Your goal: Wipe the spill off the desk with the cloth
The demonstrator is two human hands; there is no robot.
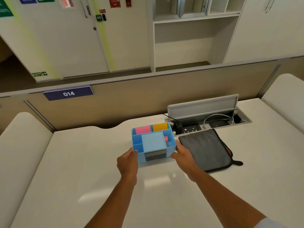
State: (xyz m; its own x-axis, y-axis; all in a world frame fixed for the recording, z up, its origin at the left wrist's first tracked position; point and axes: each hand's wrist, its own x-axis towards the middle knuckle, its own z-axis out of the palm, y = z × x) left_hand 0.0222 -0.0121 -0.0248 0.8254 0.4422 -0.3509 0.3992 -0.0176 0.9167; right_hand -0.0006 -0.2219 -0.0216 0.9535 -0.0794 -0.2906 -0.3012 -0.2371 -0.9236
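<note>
A grey cloth (pixel 205 149), folded flat with a dark border, lies on the white desk (pixel 82 178) right of centre. A blue desk organiser (pixel 153 142) with pink and orange notes in its back compartments sits in the middle. My left hand (pixel 127 163) grips its front left corner and my right hand (pixel 182 155) grips its front right side, next to the cloth. I cannot make out a spill on the desk; only light reflections show on its glossy top.
An open cable box (pixel 210 122) with sockets, a plugged black adapter and white cables sits behind the cloth. A beige partition (pixel 131 96) with a "014" label runs along the desk's far edge. Neighbouring white desks stand left and right.
</note>
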